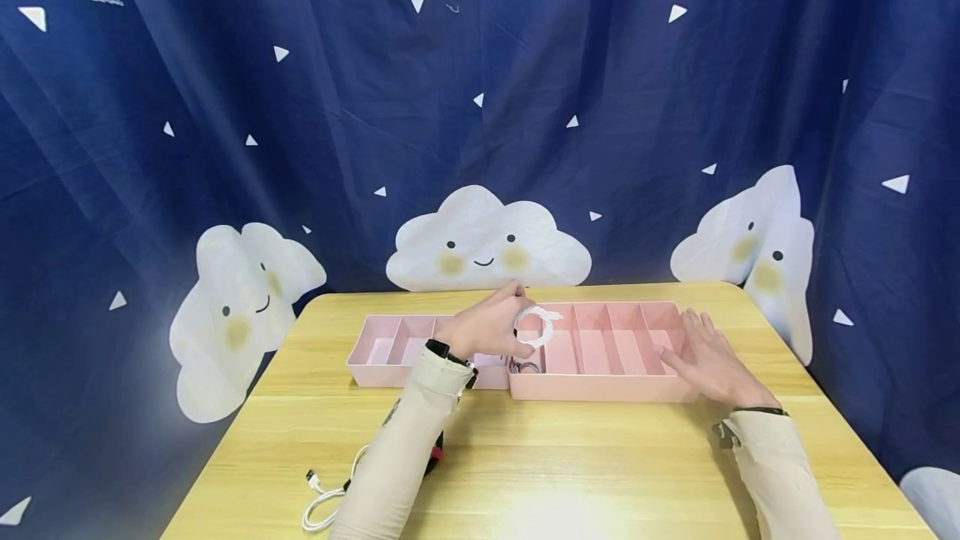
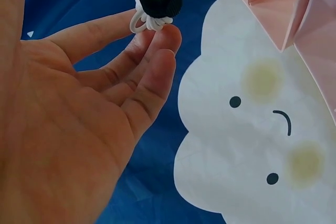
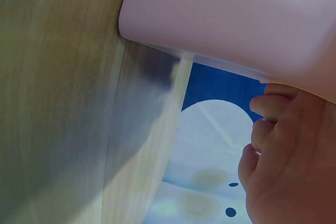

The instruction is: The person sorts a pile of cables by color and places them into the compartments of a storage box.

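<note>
A coiled white cable [image 1: 542,327] hangs from my left hand [image 1: 491,325], pinched between thumb and fingertips above the left end of a pink divided box [image 1: 600,388]. In the left wrist view, a black tie [image 2: 163,2] wraps the cable's bundle, and white loops touch the fingertips. At the box's right end my right hand [image 1: 716,363] rests against the wall, with its thumb reaching over the rim. The right wrist view has its fingers [image 3: 265,129] beside the outer wall. A small metallic-looking ring or coil [image 1: 529,367] lies in the box's leftmost compartment.
A paler pink divided box [image 1: 375,375] adjoins on the left, partly behind my left forearm. Another white USB cable [image 1: 324,500] lies on the wooden table [image 1: 600,465] at front left. Near it, a black and red item [image 1: 437,455] is mostly hidden by the sleeve. A blue curtain [image 1: 480,132] hangs behind.
</note>
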`<state>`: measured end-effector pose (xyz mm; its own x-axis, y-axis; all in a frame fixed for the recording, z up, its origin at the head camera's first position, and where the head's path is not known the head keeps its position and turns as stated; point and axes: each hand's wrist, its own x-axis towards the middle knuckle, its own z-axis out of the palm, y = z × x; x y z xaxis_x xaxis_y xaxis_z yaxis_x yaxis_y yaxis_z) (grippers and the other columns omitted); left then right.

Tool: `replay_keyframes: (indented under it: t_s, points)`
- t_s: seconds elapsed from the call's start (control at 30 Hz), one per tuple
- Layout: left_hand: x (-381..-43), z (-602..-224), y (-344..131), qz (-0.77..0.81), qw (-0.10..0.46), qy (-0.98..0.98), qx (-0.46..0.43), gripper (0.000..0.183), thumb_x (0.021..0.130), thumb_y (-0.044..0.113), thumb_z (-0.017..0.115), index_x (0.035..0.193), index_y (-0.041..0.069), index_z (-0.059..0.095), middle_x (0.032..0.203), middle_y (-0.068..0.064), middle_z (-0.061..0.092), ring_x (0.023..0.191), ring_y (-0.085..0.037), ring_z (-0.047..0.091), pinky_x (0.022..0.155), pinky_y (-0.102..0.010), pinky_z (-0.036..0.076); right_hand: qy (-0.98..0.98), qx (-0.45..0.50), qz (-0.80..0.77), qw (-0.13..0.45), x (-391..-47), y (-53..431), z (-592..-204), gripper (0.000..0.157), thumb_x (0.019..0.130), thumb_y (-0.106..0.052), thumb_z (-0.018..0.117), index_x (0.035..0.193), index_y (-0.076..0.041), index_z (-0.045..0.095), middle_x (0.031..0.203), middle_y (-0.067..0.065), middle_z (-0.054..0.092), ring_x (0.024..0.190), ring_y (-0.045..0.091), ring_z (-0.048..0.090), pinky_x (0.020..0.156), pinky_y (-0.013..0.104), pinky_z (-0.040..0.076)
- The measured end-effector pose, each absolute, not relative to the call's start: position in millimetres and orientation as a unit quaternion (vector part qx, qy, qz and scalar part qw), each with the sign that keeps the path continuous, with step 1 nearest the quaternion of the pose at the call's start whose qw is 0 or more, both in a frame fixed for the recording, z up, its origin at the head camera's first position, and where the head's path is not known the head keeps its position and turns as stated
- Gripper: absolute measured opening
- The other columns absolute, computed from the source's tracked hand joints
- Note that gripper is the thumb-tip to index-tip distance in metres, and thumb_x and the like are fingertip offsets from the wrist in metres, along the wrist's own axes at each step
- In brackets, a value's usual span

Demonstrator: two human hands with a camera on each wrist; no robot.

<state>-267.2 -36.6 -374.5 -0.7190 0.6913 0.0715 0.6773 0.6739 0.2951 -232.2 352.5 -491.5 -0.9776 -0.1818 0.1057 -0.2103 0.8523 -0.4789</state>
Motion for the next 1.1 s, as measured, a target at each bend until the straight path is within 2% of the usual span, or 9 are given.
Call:
replay_keyframes:
  t_s: [0.27,0.5,0.73,0.93,1.1]
  points:
    - [-268.9,-375.6,-25.7,0.134,0.015,0.906,0.4,0.045,0.076,0.025,0.083,0.114,0.004,0.071,0.113,-0.01,0.051,0.098,-0.016,0.05,0.084,-0.023,0.049,-0.962,0.101,0.253,0.035,-232.0,353.5,-491.9,0.097,0.104,-0.053,0.051,0.159,0.015,0.01,0.164,0.042,0.008,0.153,0.061,0.002,0.119,0.076,0.01]
    - [-269.8,-378.7,-18.6,0.136,0.029,0.904,0.404,0.043,0.078,0.025,0.083,0.113,0.004,0.071,0.116,-0.013,0.054,0.096,-0.016,0.05,0.081,-0.022,0.047,-0.962,0.102,0.25,0.039,-231.4,353.4,-491.1,0.096,0.104,-0.052,0.051,0.159,0.014,0.01,0.164,0.043,0.008,0.153,0.062,0.003,0.119,0.076,0.011]
    - [-271.1,-384.0,-14.1,0.129,0.038,0.909,0.393,0.03,0.08,0.024,0.081,0.104,0.009,0.07,0.12,-0.01,0.052,0.098,-0.015,0.051,0.08,-0.02,0.048,-0.962,0.106,0.247,0.04,-230.6,351.6,-488.8,0.096,0.104,-0.051,0.052,0.158,0.016,0.01,0.164,0.043,0.009,0.152,0.062,0.004,0.119,0.076,0.011]
    - [-271.5,-386.4,-10.6,0.125,0.037,0.911,0.392,0.043,0.08,0.025,0.082,0.118,0.006,0.071,0.121,-0.008,0.052,0.098,-0.014,0.052,0.084,-0.02,0.049,-0.963,0.103,0.248,0.037,-231.4,351.8,-489.3,0.097,0.104,-0.052,0.051,0.159,0.016,0.01,0.164,0.042,0.008,0.153,0.062,0.002,0.119,0.076,0.011]
    - [-272.9,-390.5,-7.6,0.119,0.033,0.909,0.398,0.049,0.081,0.027,0.083,0.123,0.004,0.071,0.118,-0.009,0.054,0.097,-0.014,0.053,0.087,-0.02,0.05,-0.963,0.101,0.248,0.033,-232.3,352.4,-490.1,0.097,0.104,-0.053,0.05,0.159,0.015,0.009,0.164,0.042,0.007,0.154,0.06,0.001,0.12,0.075,0.01]
